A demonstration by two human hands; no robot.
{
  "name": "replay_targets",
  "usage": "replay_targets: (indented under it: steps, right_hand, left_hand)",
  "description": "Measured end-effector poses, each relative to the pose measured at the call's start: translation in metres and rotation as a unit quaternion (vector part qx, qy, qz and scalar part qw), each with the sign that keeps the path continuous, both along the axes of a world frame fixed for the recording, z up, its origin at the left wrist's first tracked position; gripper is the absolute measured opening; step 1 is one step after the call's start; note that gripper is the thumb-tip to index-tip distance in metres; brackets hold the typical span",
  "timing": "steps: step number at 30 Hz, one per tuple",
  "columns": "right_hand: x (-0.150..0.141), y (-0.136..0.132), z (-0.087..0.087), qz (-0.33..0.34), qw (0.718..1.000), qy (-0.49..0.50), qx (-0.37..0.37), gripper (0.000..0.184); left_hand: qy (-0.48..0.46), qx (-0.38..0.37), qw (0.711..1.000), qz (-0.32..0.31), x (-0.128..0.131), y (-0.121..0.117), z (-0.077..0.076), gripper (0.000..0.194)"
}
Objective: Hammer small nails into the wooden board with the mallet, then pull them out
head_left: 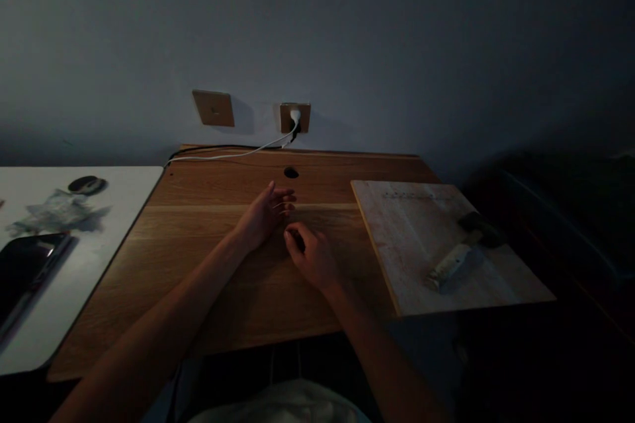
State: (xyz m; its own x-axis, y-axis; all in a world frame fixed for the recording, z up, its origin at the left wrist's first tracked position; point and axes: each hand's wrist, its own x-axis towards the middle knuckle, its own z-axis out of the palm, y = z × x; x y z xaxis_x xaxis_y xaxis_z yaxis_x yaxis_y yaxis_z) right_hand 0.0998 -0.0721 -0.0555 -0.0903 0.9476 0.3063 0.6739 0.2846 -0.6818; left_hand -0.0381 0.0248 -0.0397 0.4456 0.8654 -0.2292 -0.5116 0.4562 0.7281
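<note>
Both my hands rest on the middle of a wooden desk (208,264) in dim light. My left hand (265,215) lies on its edge with the fingers stretched out and apart, holding nothing. My right hand (310,254) sits just right of it, fingers curled down toward the desk top; a small dark thing may lie under its fingertips, too dim to name. The two hands nearly touch.
A wooden cutting board (411,251) lies at the right with a cleaver (459,261) on it. A white cable (233,155) runs to a wall socket (295,117). A white table (114,211) at the left bears a dark tablet (24,268) and crumpled plastic (54,211).
</note>
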Motion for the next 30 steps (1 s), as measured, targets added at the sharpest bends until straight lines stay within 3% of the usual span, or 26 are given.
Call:
replay_targets:
  steps: [30]
  right_hand:
    - [-0.0019, 0.0006, -0.0008, 0.009, 1.000, -0.013, -0.009, 0.017]
  left_hand:
    - [0.012, 0.030, 0.999, -0.008, -0.0005, -0.0002, -0.0038, 0.039]
